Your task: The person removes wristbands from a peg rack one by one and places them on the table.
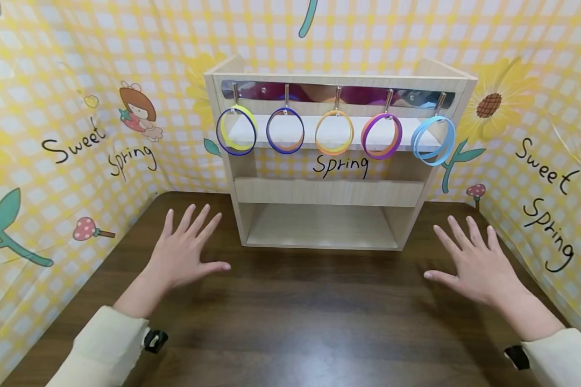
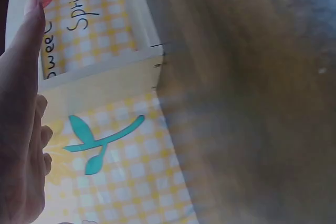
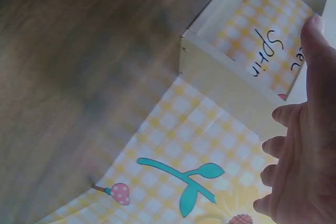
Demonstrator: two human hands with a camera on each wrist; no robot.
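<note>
My left hand [image 1: 181,255] hovers with fingers spread at the left side of the brown table [image 1: 290,322], holding nothing. On the right, my right hand [image 1: 481,269] is likewise spread and holds nothing. Between and beyond them stands a pale wooden shelf [image 1: 329,192] with a shiny metal hook rail [image 1: 319,93]. Thin coloured rings hang from its hooks: blue and yellow rings [image 1: 255,129], blue and orange rings [image 1: 268,131], orange-yellow rings [image 1: 317,134], purple and orange rings [image 1: 399,134], and light blue rings [image 1: 416,141]. Neither hand touches the shelf or rings.
Yellow checked cloth [image 1: 174,32] with flower and strawberry prints encloses the table at the back and both sides. The shelf has a white upper board [image 1: 310,129] behind the rings and a low bottom board [image 1: 319,228]. Black bands [image 1: 155,341] show at the sleeve cuffs.
</note>
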